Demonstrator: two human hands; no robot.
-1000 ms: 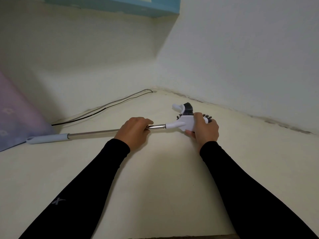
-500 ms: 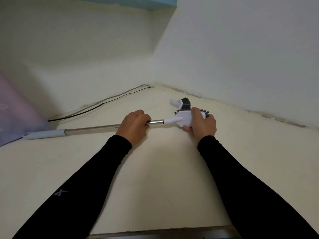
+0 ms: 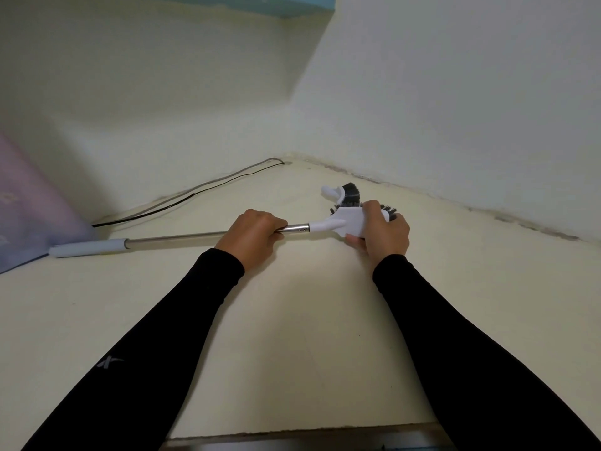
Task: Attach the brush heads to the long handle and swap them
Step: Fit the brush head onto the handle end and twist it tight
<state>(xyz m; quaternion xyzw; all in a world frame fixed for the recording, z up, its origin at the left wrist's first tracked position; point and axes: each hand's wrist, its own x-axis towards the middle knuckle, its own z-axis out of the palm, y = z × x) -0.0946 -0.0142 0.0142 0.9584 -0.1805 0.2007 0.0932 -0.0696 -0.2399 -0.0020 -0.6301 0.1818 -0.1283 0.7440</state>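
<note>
Your left hand (image 3: 252,237) is closed around the long handle (image 3: 175,237); at its 3 o'clock, your right hand (image 3: 383,232) clasps the attached brush head (image 3: 349,219).

Both arms out fwd, black sleeves; left hand (image 3: 252,237) & right hand (image 3: 383,231) fisted, knuckles up.

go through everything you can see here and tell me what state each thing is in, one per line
Long handle: lying across the floor, held near its metal end.
Attached brush head: on the handle's end, gripped.
Spare brush head: loose on the floor, behind.
Left hand: closed around the handle.
Right hand: closed on the attached brush head.
Black cable: slack along the wall.
</note>
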